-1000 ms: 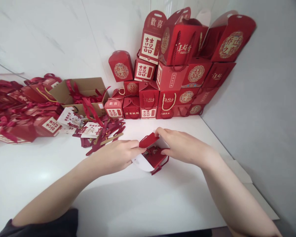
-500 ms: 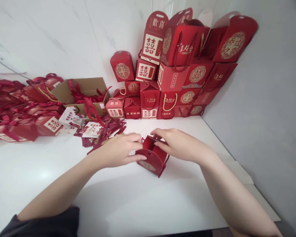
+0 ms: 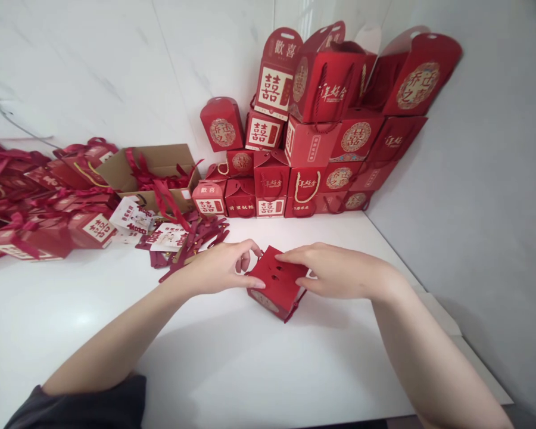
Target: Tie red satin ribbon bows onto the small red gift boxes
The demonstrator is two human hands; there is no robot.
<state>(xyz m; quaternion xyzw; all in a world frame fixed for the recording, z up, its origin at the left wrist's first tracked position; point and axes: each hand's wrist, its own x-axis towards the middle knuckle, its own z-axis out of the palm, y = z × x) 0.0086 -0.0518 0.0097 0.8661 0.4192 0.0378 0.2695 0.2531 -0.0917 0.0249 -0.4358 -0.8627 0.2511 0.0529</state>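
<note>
A small red gift box (image 3: 279, 289) sits on the white table in front of me, its two slotted top flaps folded inward over the opening. My left hand (image 3: 226, 265) grips its left side, thumb on the front flap and the other fingers curled by the back left corner. Over the right side, my right hand (image 3: 333, 269) holds the same box, with the index finger laid along the back flap and the thumb at the right edge. A dark red cord (image 3: 296, 305) hangs at the box's right end. The inside of the box is hidden.
Stacked red gift boxes (image 3: 312, 143) stand against the wall. Left of them, a cardboard carton (image 3: 154, 154) holds red ribbons. White printed cards (image 3: 167, 236) lie on dark red straps (image 3: 205, 232). More ribboned boxes (image 3: 92, 229) crowd the far left. A grey wall bounds the table's right.
The front and back flaps, upright before, are now folded down over the box's opening. My right hand has flattened onto the top, and the left thumb rests on the lowered front flap.
</note>
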